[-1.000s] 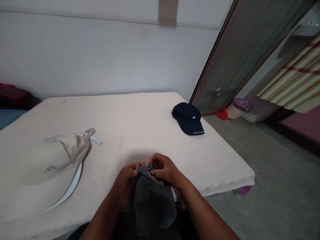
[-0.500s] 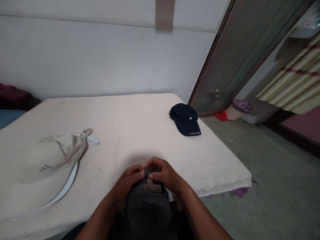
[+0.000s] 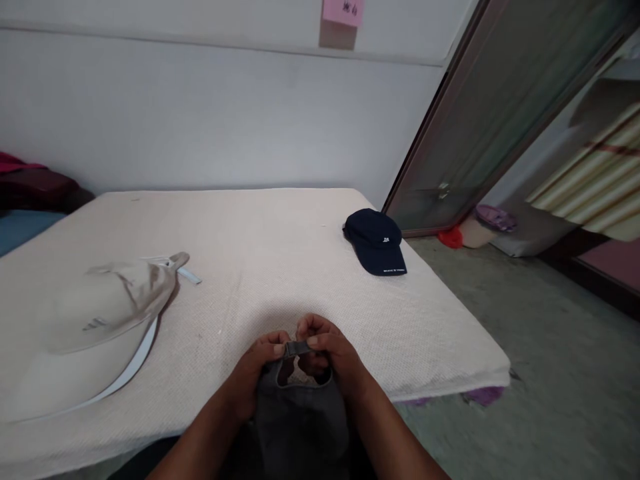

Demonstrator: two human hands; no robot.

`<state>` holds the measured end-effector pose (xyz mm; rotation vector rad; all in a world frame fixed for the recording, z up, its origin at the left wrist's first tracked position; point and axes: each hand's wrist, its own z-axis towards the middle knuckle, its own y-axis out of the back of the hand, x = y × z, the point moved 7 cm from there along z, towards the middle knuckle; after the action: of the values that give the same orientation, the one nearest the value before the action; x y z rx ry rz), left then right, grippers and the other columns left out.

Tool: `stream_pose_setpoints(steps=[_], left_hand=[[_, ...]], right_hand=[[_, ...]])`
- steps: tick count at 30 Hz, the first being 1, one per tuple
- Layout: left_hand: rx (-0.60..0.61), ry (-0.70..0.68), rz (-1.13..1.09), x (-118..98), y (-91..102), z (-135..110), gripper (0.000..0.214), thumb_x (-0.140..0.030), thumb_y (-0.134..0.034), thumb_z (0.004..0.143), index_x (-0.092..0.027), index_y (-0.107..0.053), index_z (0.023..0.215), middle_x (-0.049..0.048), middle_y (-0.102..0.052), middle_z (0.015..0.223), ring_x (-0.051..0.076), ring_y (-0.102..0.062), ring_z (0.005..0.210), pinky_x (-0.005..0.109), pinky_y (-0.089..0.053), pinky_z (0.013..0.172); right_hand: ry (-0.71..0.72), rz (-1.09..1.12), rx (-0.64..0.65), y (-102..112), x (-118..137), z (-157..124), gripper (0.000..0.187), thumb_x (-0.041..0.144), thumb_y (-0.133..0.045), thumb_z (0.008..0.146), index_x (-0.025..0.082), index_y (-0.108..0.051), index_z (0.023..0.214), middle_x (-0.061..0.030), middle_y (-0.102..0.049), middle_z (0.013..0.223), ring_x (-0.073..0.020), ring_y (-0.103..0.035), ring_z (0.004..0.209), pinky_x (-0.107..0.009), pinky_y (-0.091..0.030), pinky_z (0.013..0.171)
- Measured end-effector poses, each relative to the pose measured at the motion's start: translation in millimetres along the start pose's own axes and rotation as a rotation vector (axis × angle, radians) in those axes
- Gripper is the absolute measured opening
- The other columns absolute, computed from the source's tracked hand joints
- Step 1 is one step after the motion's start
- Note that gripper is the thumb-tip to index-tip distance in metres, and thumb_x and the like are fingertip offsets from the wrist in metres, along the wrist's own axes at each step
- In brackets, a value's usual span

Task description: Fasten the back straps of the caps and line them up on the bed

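A dark grey cap (image 3: pixel 303 427) is between my hands at the near edge of the bed, its rear opening facing up. My left hand (image 3: pixel 257 367) pinches the left end of the cap's back strap (image 3: pixel 297 348). With thumb and fingers, my right hand (image 3: pixel 333 350) grips the strap's right end. The strap spans the gap between both thumbs. To the left lies a large beige cap (image 3: pixel 100 320) with a white-edged brim and a loose strap end. A navy cap (image 3: pixel 375 237) with small white lettering rests at the right edge of the bed.
The bed (image 3: pixel 260 247) has a white textured cover. Behind it stands a pale wall (image 3: pixel 200 120) with a pink note (image 3: pixel 343 11). A dark-framed cabinet door (image 3: pixel 450 120), a bin (image 3: pixel 477 232) and a striped curtain (image 3: pixel 590 180) are on the right. Dark red bags (image 3: pixel 37 187) sit at far left.
The strap now stretches straight between my hands; before, my fingers were bunched together over it. My right hand has moved slightly right. The view has tilted up a little, showing the pink note.
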<state>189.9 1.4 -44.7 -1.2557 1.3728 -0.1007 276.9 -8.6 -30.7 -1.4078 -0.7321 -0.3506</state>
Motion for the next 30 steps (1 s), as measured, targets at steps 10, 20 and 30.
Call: stream_pose_setpoints(steps=[10, 20, 30], left_hand=[[0.02, 0.045, 0.033, -1, -2.3, 0, 0.023, -0.028, -0.052, 0.072, -0.011, -0.066, 0.077, 0.0074, -0.064, 0.066, 0.016, -0.056, 0.06, 0.025, -0.041, 0.058], [0.068, 0.057, 0.017, 3, -14.2, 1, 0.022, -0.02, -0.056, 0.065, -0.012, -0.069, 0.081, 0.0074, -0.068, 0.072, 0.017, -0.059, 0.066, 0.026, -0.043, 0.062], [0.019, 0.015, 0.036, 4, -12.5, 0, 0.031, -0.006, -0.058, 0.057, -0.01, -0.069, 0.086, 0.0091, -0.068, 0.075, 0.018, -0.06, 0.068, 0.025, -0.044, 0.064]], right_hand=[[0.032, -0.018, -0.065, 16, 11, -4, 0.012, 0.018, -0.055, 0.07, 0.018, -0.055, 0.083, 0.0092, -0.04, 0.042, -0.0035, -0.022, 0.033, -0.016, -0.02, 0.036], [0.023, -0.025, -0.128, 24, 18, -16, 0.011, 0.018, -0.054, 0.072, 0.018, -0.055, 0.083, 0.01, -0.038, 0.04, -0.004, -0.024, 0.033, -0.017, -0.021, 0.036], [-0.005, -0.053, -0.191, 29, 19, -24, 0.012, 0.018, -0.055, 0.071, 0.018, -0.056, 0.083, 0.0093, -0.04, 0.043, -0.0041, -0.025, 0.034, -0.018, -0.019, 0.036]])
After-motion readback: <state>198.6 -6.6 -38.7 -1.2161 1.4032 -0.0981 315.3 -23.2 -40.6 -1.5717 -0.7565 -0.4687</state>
